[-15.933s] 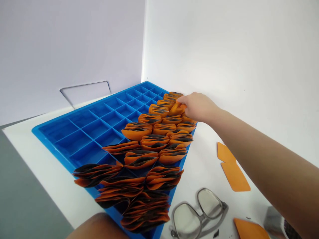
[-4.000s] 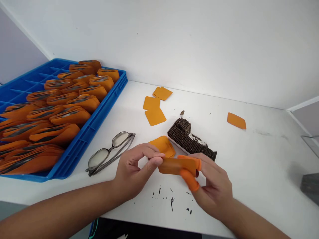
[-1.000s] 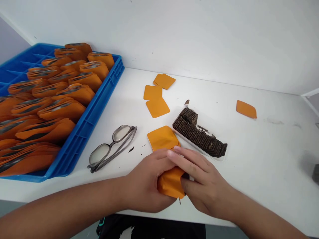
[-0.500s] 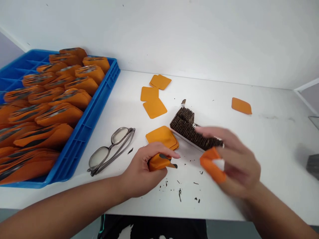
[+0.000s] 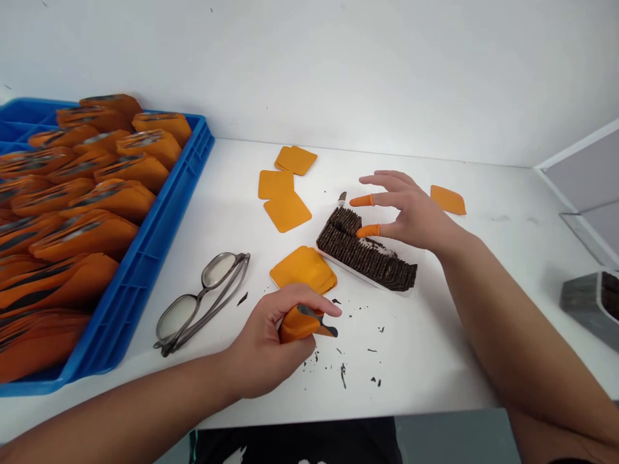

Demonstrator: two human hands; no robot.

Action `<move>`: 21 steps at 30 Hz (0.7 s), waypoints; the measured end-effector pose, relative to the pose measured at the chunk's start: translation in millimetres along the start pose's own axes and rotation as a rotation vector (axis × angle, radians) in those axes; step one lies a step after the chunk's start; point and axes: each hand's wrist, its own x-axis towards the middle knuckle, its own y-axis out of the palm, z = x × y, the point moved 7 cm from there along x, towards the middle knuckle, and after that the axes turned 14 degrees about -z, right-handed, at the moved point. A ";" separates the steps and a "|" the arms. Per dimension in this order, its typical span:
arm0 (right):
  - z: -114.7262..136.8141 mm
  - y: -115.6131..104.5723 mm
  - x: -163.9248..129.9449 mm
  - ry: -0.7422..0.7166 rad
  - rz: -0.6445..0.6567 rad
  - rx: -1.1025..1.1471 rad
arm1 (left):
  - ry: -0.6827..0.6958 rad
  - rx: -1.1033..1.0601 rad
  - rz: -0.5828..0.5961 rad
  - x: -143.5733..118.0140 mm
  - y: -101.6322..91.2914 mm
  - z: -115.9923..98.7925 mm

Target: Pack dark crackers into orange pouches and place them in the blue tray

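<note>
My left hand [image 5: 265,345] is closed around an orange pouch [image 5: 294,325], whose dark lining shows at its gaping mouth. Over a small white tray [image 5: 355,271] my right hand [image 5: 411,212] is spread, with orange finger cots [image 5: 370,231] on its thumb and one finger. Rows of thin dark brown slices [image 5: 348,248] fill much of that tray. The thumb tip is right at the slices' upper edge; I cannot tell whether it touches them. Beyond my left hand lies a pile of flat orange pouches [image 5: 300,267].
A blue divided crate [image 5: 159,225] packed with orange pouches stands at left. Eyeglasses [image 5: 198,296] lie beside it. More flat orange pieces [image 5: 287,211] lie farther back, one [image 5: 447,200] behind my right wrist. Dark crumbs [image 5: 343,374] dot the table; a grey container [image 5: 587,306] is at far right.
My right hand has swung up and away from me, from the tray's near right end to above its far side, and its fingers have spread. My left hand keeps the pouch, its mouth now wider.
</note>
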 end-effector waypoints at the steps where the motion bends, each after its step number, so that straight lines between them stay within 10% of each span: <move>1: 0.4 0.8 -0.8 -0.006 -0.011 0.012 | -0.006 0.007 0.002 1.5 0.5 -1.9; 13: 9.0 -14.6 -1.6 -0.034 -0.052 0.052 | -0.051 0.001 -0.027 9.7 0.4 -7.9; 21: -2.3 -32.9 -6.7 0.204 0.017 0.104 | -0.083 -0.011 -0.045 3.0 -3.9 -0.3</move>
